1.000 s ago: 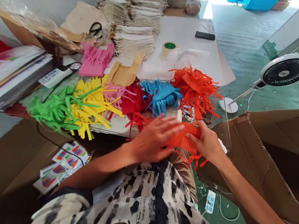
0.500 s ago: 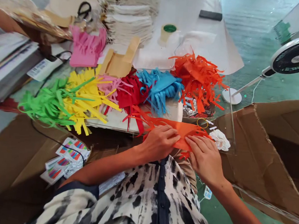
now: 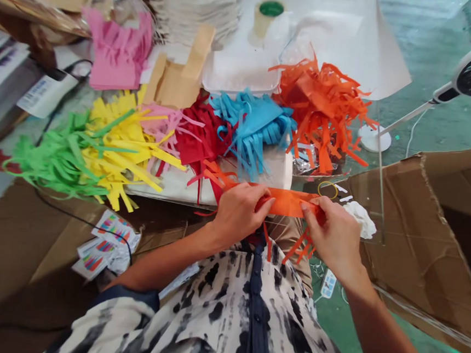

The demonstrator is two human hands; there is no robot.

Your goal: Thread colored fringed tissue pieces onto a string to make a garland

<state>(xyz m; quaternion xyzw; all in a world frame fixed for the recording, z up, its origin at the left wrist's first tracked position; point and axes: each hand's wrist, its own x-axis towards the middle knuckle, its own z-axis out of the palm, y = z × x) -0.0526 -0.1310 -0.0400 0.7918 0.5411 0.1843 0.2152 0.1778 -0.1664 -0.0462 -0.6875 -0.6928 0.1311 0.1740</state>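
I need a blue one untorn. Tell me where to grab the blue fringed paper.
Pinch the blue fringed paper at its solid uncut middle, from straight above. Its thin strips splay toward the near side, touching the red paper; pulling those would likely tear them. The left hand and right hand hold the orange strip.

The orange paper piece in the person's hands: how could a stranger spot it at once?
Start at the row of bright fringed paper piles on the table. Just in front of them, the left hand and right hand pinch one orange piece between them. Unlike the orange pile behind, it is a single stretched band, fringe dangling below.
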